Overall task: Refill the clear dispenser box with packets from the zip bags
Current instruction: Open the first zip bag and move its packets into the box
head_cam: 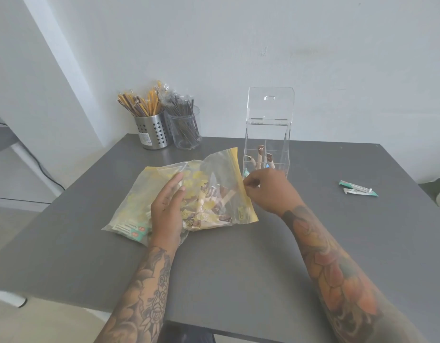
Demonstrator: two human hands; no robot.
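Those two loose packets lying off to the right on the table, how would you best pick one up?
Pinch a loose packet across its narrow width near the middle, coming from above. It lies flat on the table, thin and long, with bare table around it. The right hand is nearer.

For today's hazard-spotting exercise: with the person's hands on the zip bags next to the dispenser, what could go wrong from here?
1. The right hand pinches the yellow zip edge of the top clear plastic zip bag right beside the tall clear acrylic dispenser box; a sharp tug might knock the box.
2. The box's lid stands open and upright, so a bump could drop it shut.
3. The left hand lies flat on the bags; if the zip gives suddenly, brown and cream packets may spill across the grey table.
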